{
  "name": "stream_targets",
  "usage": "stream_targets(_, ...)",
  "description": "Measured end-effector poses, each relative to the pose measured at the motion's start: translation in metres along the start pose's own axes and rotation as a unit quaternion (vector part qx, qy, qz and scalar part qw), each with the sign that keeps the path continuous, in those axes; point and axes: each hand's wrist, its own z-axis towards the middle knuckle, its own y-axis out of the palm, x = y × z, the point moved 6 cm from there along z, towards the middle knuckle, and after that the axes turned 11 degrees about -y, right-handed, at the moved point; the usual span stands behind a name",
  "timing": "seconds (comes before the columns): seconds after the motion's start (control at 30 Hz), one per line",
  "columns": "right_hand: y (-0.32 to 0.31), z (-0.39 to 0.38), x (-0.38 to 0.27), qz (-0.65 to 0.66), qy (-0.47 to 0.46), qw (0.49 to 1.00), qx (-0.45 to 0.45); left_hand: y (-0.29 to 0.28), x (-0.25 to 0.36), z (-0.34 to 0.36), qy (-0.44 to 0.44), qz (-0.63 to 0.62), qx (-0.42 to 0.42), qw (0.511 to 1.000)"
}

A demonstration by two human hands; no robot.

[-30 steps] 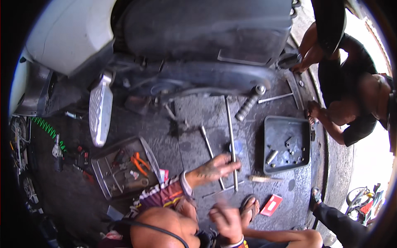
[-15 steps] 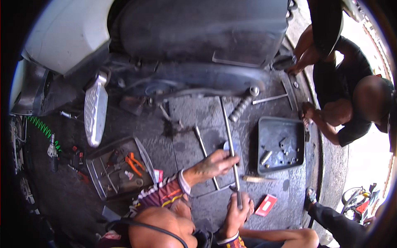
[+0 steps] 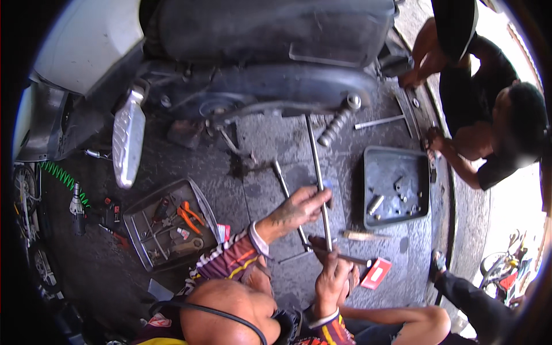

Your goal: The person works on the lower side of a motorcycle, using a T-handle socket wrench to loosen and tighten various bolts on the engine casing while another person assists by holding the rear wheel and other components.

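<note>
I hold a long steel T-handle wrench (image 3: 319, 167) with both hands. Its shaft slants up to the lower edge of the scooter's dark engine and belt cover (image 3: 276, 92); whether the tip sits on a fastener I cannot tell. My left hand (image 3: 300, 208) is closed round the middle of the shaft. Lower down, my right hand (image 3: 333, 283) grips at the T-handle's crossbar, whose dark end sticks out to the right. A second T-handle wrench (image 3: 284, 183) lies on the floor just left of my hands. Beside my right hand is a red box (image 3: 376, 273) with a white label.
A grey tray (image 3: 397, 215) holding sockets and small metal parts stands right. At left lies a tool tray (image 3: 150, 265) with orange-handled pliers (image 3: 190, 215). A silver footrest (image 3: 127, 146) juts out upper left. Another person (image 3: 483, 126) crouches at right near a T-handle wrench (image 3: 379, 122).
The T-handle's crossbar has swung into sight across my right hand. Both hands appear slightly higher in the view. The crouching person's head has turned down.
</note>
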Motion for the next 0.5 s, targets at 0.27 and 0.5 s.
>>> stream_targets(0.27,-0.002,-0.036,-0.003,-0.066,0.028,0.996,-0.059,0.000,-0.049,-0.019,-0.026,-0.022,-0.034,0.999)
stream_targets(0.5,0.029,-0.034,0.007,0.000,0.022,0.992,-0.121,-0.029,-0.019,-0.043,0.030,-0.016,0.029,0.999)
